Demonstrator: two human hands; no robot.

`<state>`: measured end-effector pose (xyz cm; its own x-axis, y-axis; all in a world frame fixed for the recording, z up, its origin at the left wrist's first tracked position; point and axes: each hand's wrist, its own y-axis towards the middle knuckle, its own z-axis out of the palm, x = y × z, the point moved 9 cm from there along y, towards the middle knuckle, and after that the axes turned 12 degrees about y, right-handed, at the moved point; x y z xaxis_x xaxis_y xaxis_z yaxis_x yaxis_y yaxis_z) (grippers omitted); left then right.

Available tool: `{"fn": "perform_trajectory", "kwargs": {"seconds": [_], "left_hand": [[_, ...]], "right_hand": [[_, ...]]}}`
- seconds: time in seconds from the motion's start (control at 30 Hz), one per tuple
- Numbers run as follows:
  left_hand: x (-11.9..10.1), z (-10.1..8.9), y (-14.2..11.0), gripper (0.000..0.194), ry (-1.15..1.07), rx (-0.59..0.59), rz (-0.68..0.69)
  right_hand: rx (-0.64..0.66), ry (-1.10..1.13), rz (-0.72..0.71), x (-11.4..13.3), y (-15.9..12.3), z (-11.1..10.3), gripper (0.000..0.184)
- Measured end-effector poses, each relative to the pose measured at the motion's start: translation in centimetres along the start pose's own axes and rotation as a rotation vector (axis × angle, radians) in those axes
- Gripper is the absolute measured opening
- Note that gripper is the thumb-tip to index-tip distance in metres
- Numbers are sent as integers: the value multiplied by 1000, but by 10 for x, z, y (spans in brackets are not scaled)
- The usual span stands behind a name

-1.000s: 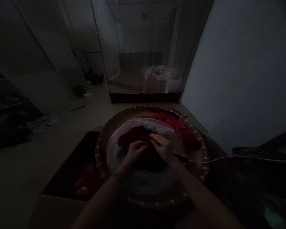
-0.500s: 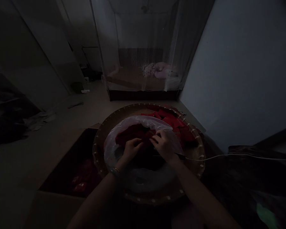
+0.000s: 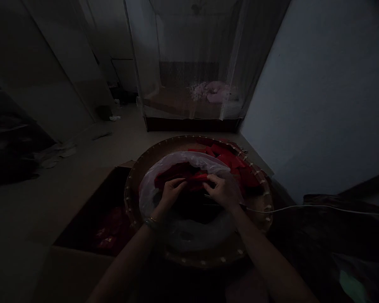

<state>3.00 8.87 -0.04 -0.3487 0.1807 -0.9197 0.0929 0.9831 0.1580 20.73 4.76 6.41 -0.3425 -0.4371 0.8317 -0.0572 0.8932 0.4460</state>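
Note:
Between my hands stretches a piece of red cloth (image 3: pixel 196 178), pinched at both ends. My left hand (image 3: pixel 172 191) is closed on its left end and wears a bracelet at the wrist. At the right end, my right hand (image 3: pixel 219 190) grips it between thumb and fingers. Below lie a clear plastic bag (image 3: pixel 198 237) and some dark material (image 3: pixel 192 208), all in a round woven bamboo tray (image 3: pixel 142 166). A thin tool with a dark handle, joined to a white cord, lies under my right hand, partly hidden. The light is very dim.
Red pieces (image 3: pixel 229 158) are heaped at the tray's far right. An open cardboard box (image 3: pixel 78 256) with red packets stands at the left. The white cord (image 3: pixel 290 207) runs off right. Behind stands a netted bed (image 3: pixel 192 124); a pale wall (image 3: pixel 322 105) rises at the right.
My hands have moved apart, and the red cloth now spans taut between them. Before, the fingertips were close together. The view has shifted slightly.

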Motion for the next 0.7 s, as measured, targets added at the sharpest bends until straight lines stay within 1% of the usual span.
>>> {"fn": "perform_trajectory", "kwargs": {"seconds": [0.1, 0.23, 0.33, 0.4, 0.5, 0.57, 0.63, 0.7], "left_hand": [[-2, 5, 0, 34, -68, 67, -9], [-9, 9, -2, 33, -32, 106, 29], [-14, 13, -4, 35, -4, 154, 49], [-15, 13, -4, 39, -20, 160, 33], [-14, 12, -1, 48, -90, 160, 3], [-16, 8, 0, 49, -78, 154, 28], [-23, -2, -2, 46, 48, 86, 105], [-36, -17, -8, 41, 277, -44, 241]], "right_hand": [[79, 274, 259, -26, -3, 12, 23], [193, 577, 479, -43, -12, 39, 33], [226, 727, 620, -51, -19, 51, 37], [231, 779, 641, -52, -21, 54, 39], [241, 828, 618, -50, -21, 54, 41], [251, 830, 603, -48, -21, 54, 43], [276, 810, 588, -47, -21, 54, 45], [317, 787, 573, -46, -22, 56, 46]]}}
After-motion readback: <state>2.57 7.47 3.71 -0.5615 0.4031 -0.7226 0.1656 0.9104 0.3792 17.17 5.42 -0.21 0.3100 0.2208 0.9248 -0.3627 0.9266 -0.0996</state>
